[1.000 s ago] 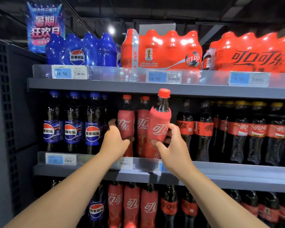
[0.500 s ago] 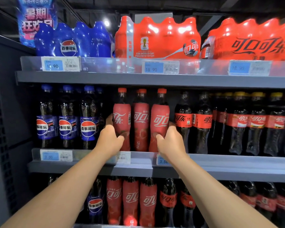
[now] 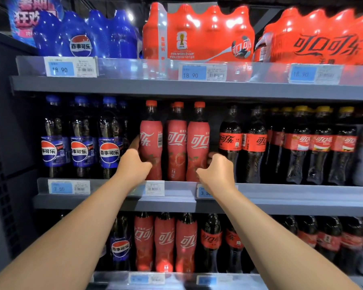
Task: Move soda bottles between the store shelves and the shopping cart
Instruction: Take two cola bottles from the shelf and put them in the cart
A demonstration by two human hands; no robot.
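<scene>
Three red-sleeved cola bottles stand upright in a row on the middle shelf [image 3: 281, 198]. My left hand [image 3: 133, 167] grips the left bottle [image 3: 152, 132] low down, thumb across its front and fingers behind it. My right hand [image 3: 217, 171] curls round the lower part of the right bottle [image 3: 198, 141]. The middle bottle [image 3: 177, 141] stands between them, touched by neither hand. All three bottles rest on the shelf behind its clear front lip. No shopping cart is in view.
Blue-label cola bottles [image 3: 109, 143] stand left of the red ones and black cola bottles [image 3: 254, 143] to the right. Shrink-wrapped multipacks [image 3: 199, 32] fill the top shelf [image 3: 134, 86]. More bottles line the lower shelf [image 3: 166, 241]. A grey panel [image 3: 0, 164] bounds the left side.
My right hand brought its raised, tilted bottle down and stood it upright in the row. The left hand kept its hold on the left bottle. The view has shifted closer.
</scene>
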